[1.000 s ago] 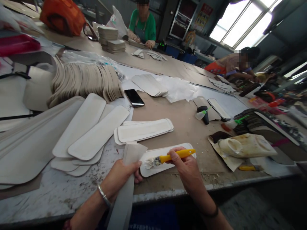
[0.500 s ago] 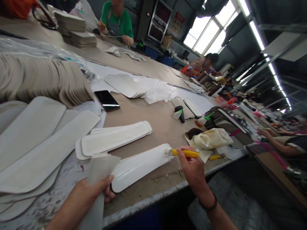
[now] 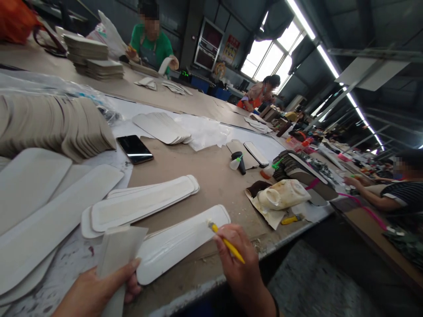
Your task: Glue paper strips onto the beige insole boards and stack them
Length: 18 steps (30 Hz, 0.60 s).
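From the head view I see my right hand [image 3: 238, 259] low at the near edge of the table [image 3: 211, 176], its fingers pinching a yellow-handled brush [image 3: 226, 242]. The brush tilts up and to the left, and its bristle end touches the right part of a long white strip [image 3: 180, 242] that lies flat on the brown tabletop just in front of me. The strip looks glossy where it has been wetted.

My left hand [image 3: 95, 290] sits at the bottom left, thumb and fingers pinching a pale folded sheet [image 3: 117, 251] that stands up from the grip, its top edge just beside the left end of the white strip.

Behind the strip lies a small stack of similar padded strips [image 3: 142, 204], and farther left larger white panels [image 3: 49, 211] overlap one another. A fanned pile of beige pieces [image 3: 56, 125] rests beyond them, with a black phone [image 3: 134, 149] just to its right.

To the right of my brush hand, a stained white jug [image 3: 282, 194] lies on its side on a scrap of paper, a yellow tool [image 3: 291, 219] near it. A dark small bottle [image 3: 238, 162] stands farther back.

A person in a green shirt [image 3: 152, 44] works at the far end of the table, and another person's arm [image 3: 370, 193] reaches in at the right.
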Motion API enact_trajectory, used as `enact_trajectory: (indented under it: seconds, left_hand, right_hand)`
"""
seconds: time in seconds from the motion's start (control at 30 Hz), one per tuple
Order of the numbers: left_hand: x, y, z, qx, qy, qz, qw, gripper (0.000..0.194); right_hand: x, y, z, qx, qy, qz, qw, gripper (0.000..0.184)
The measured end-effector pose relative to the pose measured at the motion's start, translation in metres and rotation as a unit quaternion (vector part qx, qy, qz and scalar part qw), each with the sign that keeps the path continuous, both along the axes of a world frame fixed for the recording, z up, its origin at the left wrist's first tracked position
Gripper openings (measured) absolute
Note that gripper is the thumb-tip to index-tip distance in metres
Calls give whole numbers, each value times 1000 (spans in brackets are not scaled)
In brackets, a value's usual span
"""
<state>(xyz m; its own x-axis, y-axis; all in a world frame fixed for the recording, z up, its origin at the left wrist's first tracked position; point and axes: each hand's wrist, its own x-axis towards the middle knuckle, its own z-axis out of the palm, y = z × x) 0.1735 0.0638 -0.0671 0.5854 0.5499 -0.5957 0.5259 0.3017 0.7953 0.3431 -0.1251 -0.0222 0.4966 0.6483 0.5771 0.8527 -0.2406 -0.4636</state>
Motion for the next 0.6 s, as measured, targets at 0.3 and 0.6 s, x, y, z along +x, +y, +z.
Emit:
enact_trajectory:
  seconds: [0.3,0.6]
  left_hand:
    - [0,1,12,-42,-8,-19,999,31]
    - [-20,-17,40,-9,-36,63,997,44]
  right_hand:
    - [-39,25,-11,49,155,87,983,12]
    - [-17,30,15,165,428,28,888,31]
